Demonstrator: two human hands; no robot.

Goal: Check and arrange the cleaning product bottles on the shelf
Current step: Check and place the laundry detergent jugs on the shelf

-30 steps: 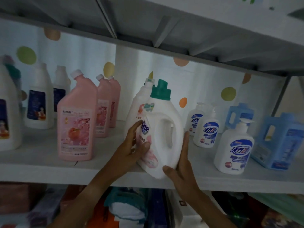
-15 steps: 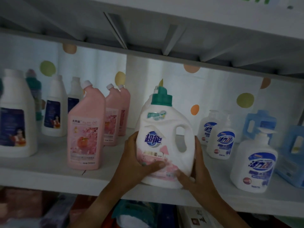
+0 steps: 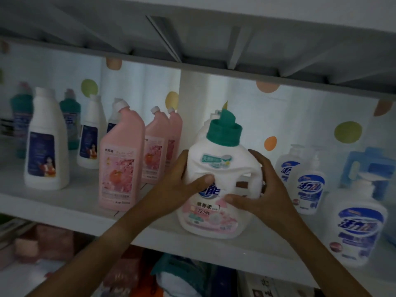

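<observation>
A white detergent jug (image 3: 214, 219) with a green cap and a pink label stands upright at the front of the white shelf (image 3: 214, 249), label facing me. My left hand (image 3: 182, 189) grips its left side, thumb across the label. My right hand (image 3: 263, 189) holds the right side at the handle. A second white jug is mostly hidden right behind it.
Pink angled-neck bottles (image 3: 120, 168) stand in a row to the left, white bottles (image 3: 46, 146) and teal ones further left. White pump bottles (image 3: 355, 224) and blue jugs (image 3: 368, 168) stand to the right. An upper shelf (image 3: 214, 67) hangs low overhead. Goods fill the level below.
The jug has been turned from handle-forward and tilted to label-forward and set upright on the shelf. Both hands have slid up its sides. My view has moved closer.
</observation>
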